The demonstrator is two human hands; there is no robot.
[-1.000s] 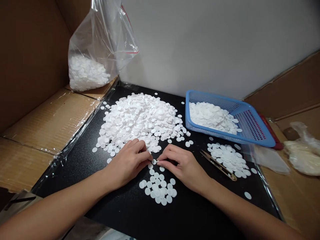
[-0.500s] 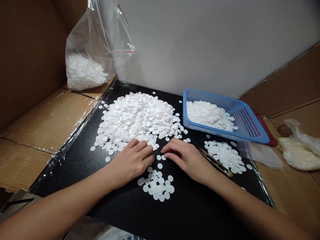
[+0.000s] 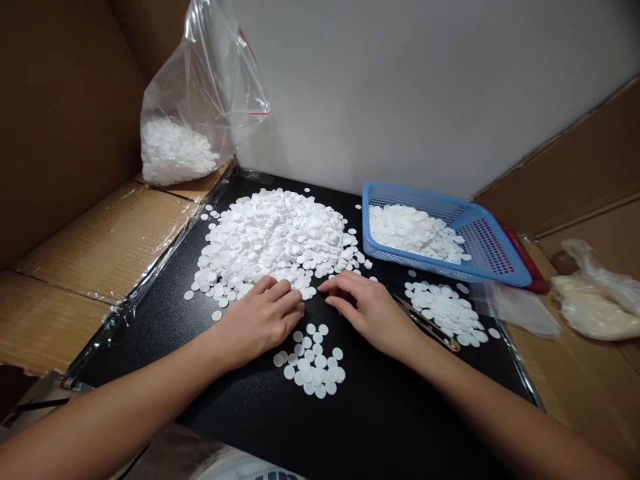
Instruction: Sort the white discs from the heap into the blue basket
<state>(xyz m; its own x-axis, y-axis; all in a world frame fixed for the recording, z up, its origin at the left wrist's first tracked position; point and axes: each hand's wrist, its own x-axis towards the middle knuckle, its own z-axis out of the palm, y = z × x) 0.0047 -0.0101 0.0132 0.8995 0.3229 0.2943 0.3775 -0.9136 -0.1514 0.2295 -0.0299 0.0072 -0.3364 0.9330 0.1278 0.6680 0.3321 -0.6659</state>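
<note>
Several small round white discs lie in a large heap (image 3: 275,233) on the black tabletop (image 3: 395,413). At its front edge, my left hand (image 3: 267,317) rests with its fingers curled under; the fingertips are hidden, so what they hold, if anything, does not show. To its right is my right hand (image 3: 373,310), thumb and forefinger apart with a gap between them, close to the heap's front right edge. Below and between both hands, a small group of discs (image 3: 317,367) is spread nearly flat.
A blue basket (image 3: 510,270) with discs stands at the back right, on something red. Another disc pile (image 3: 445,310) and metal tweezers (image 3: 430,327) lie by my right forearm. A clear bag (image 3: 175,150) of white pieces stands back left; another bag (image 3: 595,307) lies far right.
The few discs that lay between my hands have moved toward me and joined the top of the small group. My hands are nearly in place; the view has shifted slightly.
</note>
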